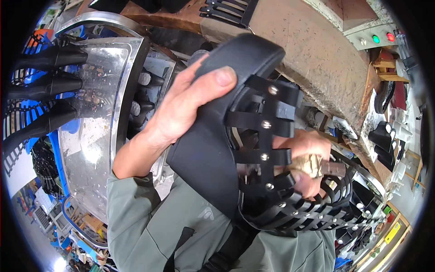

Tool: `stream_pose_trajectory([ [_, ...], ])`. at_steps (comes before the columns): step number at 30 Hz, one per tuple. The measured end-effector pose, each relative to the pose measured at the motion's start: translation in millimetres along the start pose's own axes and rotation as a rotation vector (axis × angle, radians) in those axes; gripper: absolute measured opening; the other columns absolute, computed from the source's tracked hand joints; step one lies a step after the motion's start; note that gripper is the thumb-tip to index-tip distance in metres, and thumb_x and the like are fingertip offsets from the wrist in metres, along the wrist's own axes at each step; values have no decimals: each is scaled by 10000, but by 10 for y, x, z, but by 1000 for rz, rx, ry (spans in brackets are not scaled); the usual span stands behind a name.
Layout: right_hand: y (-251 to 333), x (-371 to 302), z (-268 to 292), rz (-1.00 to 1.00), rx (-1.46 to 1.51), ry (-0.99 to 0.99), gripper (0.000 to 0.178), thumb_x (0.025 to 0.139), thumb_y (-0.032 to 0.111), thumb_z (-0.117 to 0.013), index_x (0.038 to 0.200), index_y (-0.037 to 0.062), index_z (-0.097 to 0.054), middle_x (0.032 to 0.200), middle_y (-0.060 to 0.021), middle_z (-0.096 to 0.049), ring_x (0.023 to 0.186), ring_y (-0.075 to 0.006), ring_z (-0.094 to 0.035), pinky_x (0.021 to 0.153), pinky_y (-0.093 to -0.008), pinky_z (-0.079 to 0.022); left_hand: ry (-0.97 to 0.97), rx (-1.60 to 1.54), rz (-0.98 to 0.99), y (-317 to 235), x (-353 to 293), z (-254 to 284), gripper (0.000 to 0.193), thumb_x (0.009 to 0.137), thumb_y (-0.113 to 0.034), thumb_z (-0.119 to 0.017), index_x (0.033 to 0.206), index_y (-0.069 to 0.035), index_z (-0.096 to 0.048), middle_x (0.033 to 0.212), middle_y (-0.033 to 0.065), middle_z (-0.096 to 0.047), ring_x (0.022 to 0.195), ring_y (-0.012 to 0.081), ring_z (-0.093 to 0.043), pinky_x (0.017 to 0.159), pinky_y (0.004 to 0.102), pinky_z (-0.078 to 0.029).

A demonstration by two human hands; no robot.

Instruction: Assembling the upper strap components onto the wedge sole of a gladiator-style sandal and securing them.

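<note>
My left hand [181, 102] is closed on the sole of a black wedge sandal [206, 154], its thumb pressed over the thick platform. The sandal is held up tilted in front of my chest. Black straps with round silver studs [266, 123] run along its open upper, and a long strappy shaft trails to the lower right. Behind those straps my right hand [312, 143] is closed on a tool with a tan, tape-wrapped handle [309, 165]. A narrow brownish end points toward the sandal's inside; motion blur and straps hide its tip.
A worn workbench [312, 59] stretches across the far side, with a piece of black strapping [229, 11] on it. Green and red lights [383, 38] sit on a panel at far right. To the left, several black strappy boots [54, 84] lie over a metal-rimmed clear tray [97, 118].
</note>
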State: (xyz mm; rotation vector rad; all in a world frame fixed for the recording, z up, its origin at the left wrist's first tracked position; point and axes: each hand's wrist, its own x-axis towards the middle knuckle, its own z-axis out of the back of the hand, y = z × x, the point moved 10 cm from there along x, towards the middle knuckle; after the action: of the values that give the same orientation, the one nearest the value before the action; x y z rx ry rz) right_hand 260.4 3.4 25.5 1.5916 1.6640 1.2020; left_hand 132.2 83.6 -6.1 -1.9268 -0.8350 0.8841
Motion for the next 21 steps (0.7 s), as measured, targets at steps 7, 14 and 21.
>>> stream_pose_trajectory([
  [7, 184, 129, 57, 216, -225, 64, 257, 779, 169, -639, 913, -46, -599, 755, -146, -682, 663, -221, -676, 706, -360, -546, 159, -6, -11, -21, 79, -223, 632, 862, -369, -667, 1306, 20, -442, 1124, 82, -586, 1059, 144, -531, 949, 292, -416],
  [14, 279, -38, 87, 426, -620, -72, 327, 805, 272, -601, 905, -38, -592, 745, -157, -673, 668, -248, -680, 623, -354, -559, 134, -13, -49, -98, 61, -208, 684, 853, -389, -684, 1328, 23, -414, 1144, 83, -579, 1060, 143, -531, 939, 284, -424],
  [21, 434, -67, -10, 864, -584, 161, 438, 824, 386, -684, 773, -40, -594, 727, -204, -653, 590, -270, -666, 524, -388, -550, 224, 74, -108, -152, 151, -329, 687, 847, -395, -690, 1323, 15, -411, 1140, 83, -576, 1065, 148, -526, 939, 294, -417],
])
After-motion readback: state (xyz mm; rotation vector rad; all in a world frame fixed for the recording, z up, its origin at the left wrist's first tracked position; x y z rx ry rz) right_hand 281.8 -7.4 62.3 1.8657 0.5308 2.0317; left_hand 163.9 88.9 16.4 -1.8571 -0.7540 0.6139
